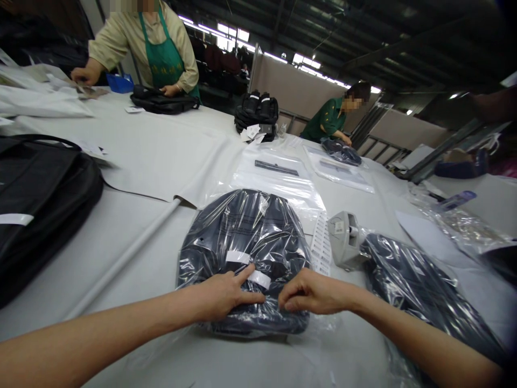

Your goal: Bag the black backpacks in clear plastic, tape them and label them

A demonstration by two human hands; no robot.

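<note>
Head view: left hand [226, 295] splayed on rounded bag [246, 218] in glossy crinkled plastic [288, 218]; right hand [313, 291] curled, grip unclear.

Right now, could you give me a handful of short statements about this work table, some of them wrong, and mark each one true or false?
1. The left hand rests on the dark bag in clear plastic. True.
2. The right hand is spread flat and wide. False: it is curled, at the near right part of that bag.
3. A sheet of labels lies between that bag and a pale grey device. True.
4. The apron at the upper left is red. False: it is green.
5. The large black bag at the picture's left edge has a white strip on it. True.
</note>
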